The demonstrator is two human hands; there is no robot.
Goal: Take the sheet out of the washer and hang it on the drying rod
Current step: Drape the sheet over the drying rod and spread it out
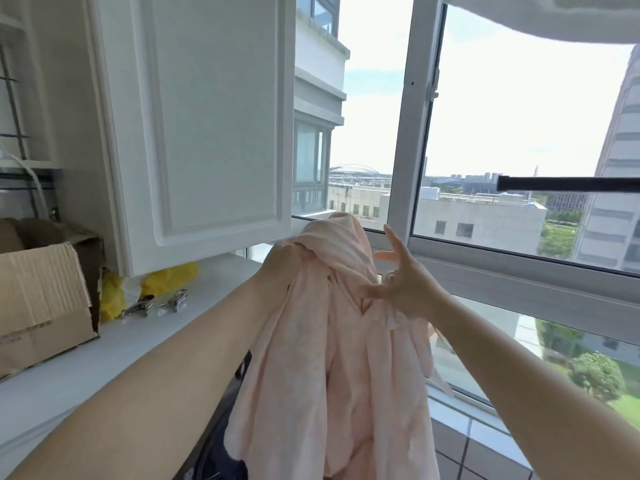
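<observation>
Left hand (280,265) grips the bunched pink sheet (332,341); right hand (405,282), at three o'clock, spread, perhaps touching it.

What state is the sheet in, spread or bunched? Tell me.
Bunched. The sheet hangs in twisted folds from the left hand, not opened out; the right hand touches it.

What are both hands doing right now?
Left hand: grips the bunched pink sheet, holding it up.
Right hand: open, fingers spread, touching the sheet.
</observation>
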